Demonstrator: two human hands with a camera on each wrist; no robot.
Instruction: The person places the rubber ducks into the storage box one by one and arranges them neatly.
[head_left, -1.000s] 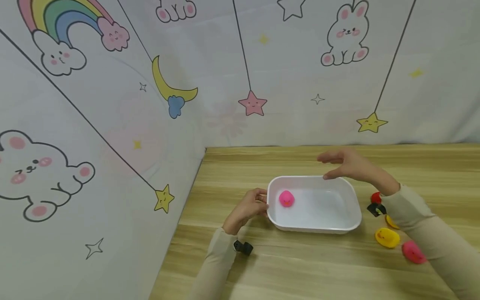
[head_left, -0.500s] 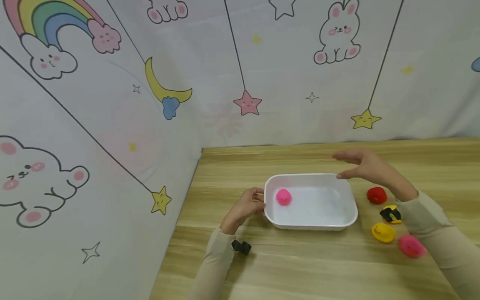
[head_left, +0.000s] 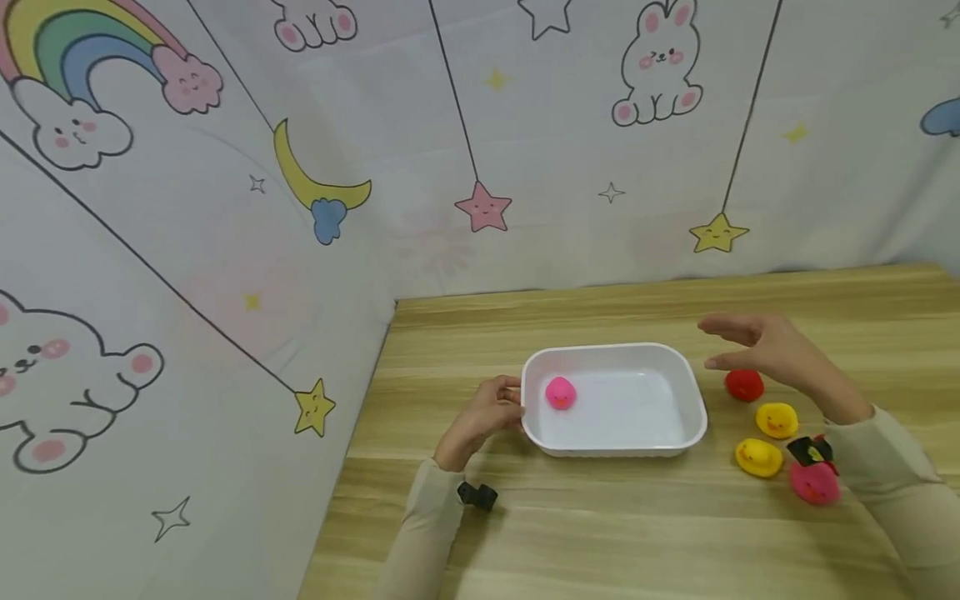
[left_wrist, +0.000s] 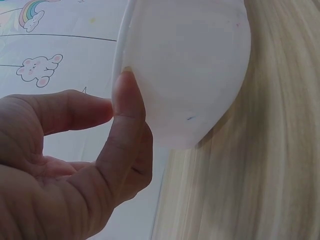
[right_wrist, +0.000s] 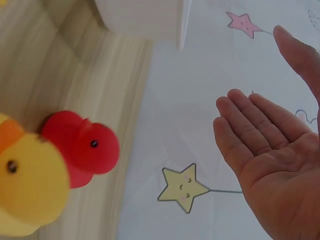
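Observation:
My left hand (head_left: 480,419) is at the left end of a white plastic tub (head_left: 615,443). Its thumb and a bent finger come together at the tub's rim in the left wrist view, with that finger against the outer wall (left_wrist: 185,75). Inside the tub, at its left, sits a pink rubber duck (head_left: 560,393). My right hand (head_left: 780,354) hovers right of the tub, fingers straight and thumb apart, holding nothing. Nearest to it is a red rubber duck (head_left: 745,385), also visible in the right wrist view.
Two yellow rubber ducks (head_left: 777,421) and another pink duck (head_left: 813,483) stand right of the tub on the wooden table (head_left: 600,525). A black wrist device (head_left: 812,451) partly covers that pink duck. Printed white cloth walls (head_left: 585,233) border the table at the back and left.
My right hand has moved right, away from the tub's far rim to over the red duck. The left hand stays at the tub. The head view has shifted slightly to the right.

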